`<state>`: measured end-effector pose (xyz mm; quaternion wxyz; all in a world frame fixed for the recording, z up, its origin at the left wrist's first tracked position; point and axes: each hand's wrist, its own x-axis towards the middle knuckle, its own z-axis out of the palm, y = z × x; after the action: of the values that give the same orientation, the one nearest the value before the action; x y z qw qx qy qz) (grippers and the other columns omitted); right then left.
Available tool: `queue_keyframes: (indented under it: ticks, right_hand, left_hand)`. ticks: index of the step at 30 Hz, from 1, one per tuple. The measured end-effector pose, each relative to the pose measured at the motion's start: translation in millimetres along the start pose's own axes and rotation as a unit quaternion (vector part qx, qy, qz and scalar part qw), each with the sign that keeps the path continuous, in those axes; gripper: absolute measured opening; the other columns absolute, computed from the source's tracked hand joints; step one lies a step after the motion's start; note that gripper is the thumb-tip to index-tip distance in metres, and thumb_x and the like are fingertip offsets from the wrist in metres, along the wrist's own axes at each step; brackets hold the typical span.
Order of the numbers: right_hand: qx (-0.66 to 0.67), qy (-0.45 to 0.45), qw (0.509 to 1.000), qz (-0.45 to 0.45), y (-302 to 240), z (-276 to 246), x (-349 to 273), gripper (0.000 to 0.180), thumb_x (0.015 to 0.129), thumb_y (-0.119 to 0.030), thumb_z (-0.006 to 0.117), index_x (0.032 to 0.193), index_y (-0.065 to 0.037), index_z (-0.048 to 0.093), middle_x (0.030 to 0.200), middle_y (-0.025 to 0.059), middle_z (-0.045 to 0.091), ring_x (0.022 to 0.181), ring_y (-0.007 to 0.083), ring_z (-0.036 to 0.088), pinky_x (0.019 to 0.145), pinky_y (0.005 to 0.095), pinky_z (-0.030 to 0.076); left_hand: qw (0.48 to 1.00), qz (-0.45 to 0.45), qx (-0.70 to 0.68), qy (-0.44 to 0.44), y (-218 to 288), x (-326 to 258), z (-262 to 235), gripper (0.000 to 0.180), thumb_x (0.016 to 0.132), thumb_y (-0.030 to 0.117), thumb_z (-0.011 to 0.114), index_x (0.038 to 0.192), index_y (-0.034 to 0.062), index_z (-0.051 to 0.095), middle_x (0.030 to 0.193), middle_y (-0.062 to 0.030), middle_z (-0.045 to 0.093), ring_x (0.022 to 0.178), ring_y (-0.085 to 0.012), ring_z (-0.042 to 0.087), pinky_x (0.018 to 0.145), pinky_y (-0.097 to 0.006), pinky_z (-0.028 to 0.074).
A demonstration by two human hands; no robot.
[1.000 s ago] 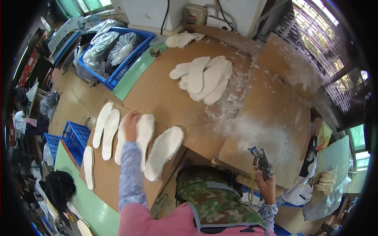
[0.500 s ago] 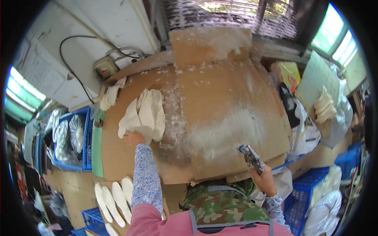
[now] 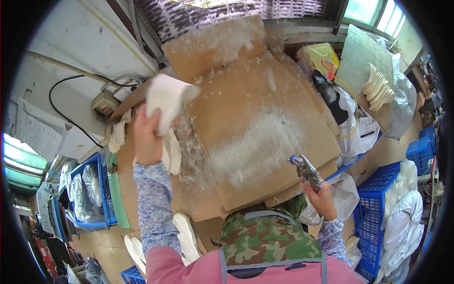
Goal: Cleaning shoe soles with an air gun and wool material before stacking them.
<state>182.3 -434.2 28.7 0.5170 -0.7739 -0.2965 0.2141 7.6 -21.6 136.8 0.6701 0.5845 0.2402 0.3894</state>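
Observation:
Raised over the left part of the work surface, my left hand point(image 3: 147, 136) grips a cream-white insole point(image 3: 169, 97), its end bent over and smeared by motion; whether it is one or several I cannot tell. Below and behind that hand, other white insoles point(image 3: 173, 154) lie on the cardboard, partly hidden. My right hand point(image 3: 321, 199) is wrapped round the handle of a metal spray gun point(image 3: 307, 171) near the front right edge. The gun's blue-tipped nozzle points left over the cardboard sheet point(image 3: 246, 99), which carries a whitish sprayed patch in its middle.
A yellow can point(image 3: 323, 57) with a yellow hose stands at the back right, near a stack of insoles point(image 3: 378, 90). Blue crates point(image 3: 373, 222) with white bags flank me. More insoles point(image 3: 187, 232) lie low at the left. A cardboard flap point(image 3: 213, 47) stands upright at the back.
My left hand has lifted from the insole pile, carrying an insole upward and away from me. My right hand still holds the spray gun in nearly the same place. The view has shifted right.

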Motion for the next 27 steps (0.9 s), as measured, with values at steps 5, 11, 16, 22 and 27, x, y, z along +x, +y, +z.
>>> queue_keyframes:
  ticks: [5,11,16,22,27]
  right_hand:
    - [-0.052,-0.026,0.997,0.052,-13,-17,3,0.026,0.084,0.001,0.06,0.11,0.0,0.062,0.08,0.0041,0.063,0.069,0.0087,0.056,0.063,0.0249,0.046]
    - [-0.07,-0.077,0.994,0.03,-9,-8,9,0.026,0.083,0.003,0.06,0.109,0.001,0.061,0.082,0.0051,0.064,0.069,0.0084,0.057,0.062,0.0248,0.046]
    - [-0.084,-0.192,0.977,0.027,-21,19,23,0.037,0.082,-0.002,0.061,0.119,0.001,0.054,0.095,0.0164,0.064,0.083,0.0286,0.062,0.075,0.0325,0.048]
    - [-0.072,-0.285,0.956,-0.006,-38,59,38,0.038,0.083,-0.003,0.062,0.119,0.001,0.053,0.104,0.0201,0.062,0.096,0.0354,0.061,0.081,0.036,0.048]
    - [-0.095,-0.318,0.942,-0.044,-32,83,47,0.034,0.086,-0.003,0.06,0.119,0.0,0.052,0.094,0.0094,0.064,0.082,0.0192,0.059,0.077,0.0296,0.047]
  left_hand:
    - [0.981,-0.178,-0.06,-0.056,-119,-61,38,0.033,0.086,0.007,0.056,0.118,0.0012,0.049,0.105,-0.0116,0.062,0.087,-0.0211,0.065,0.069,-0.034,0.057]
    - [0.964,-0.232,0.132,-0.017,-236,-155,32,0.041,0.088,0.004,0.053,0.126,-0.0021,0.042,0.109,-0.0135,0.059,0.084,-0.0197,0.064,0.067,-0.03,0.056]
    - [0.952,-0.255,0.148,0.08,-248,-196,35,0.05,0.088,0.001,0.052,0.134,-0.0028,0.032,0.113,-0.0141,0.056,0.08,-0.0157,0.062,0.062,-0.026,0.054]
    - [0.956,-0.241,0.042,0.161,-254,-201,40,0.045,0.087,-0.001,0.05,0.128,-0.003,0.033,0.108,-0.0158,0.057,0.068,-0.0142,0.06,0.055,-0.026,0.051]
    - [0.945,-0.243,0.092,0.197,-252,-195,46,0.042,0.086,-0.003,0.049,0.124,-0.0036,0.033,0.1,-0.0151,0.056,0.049,-0.0131,0.053,0.044,-0.025,0.046]
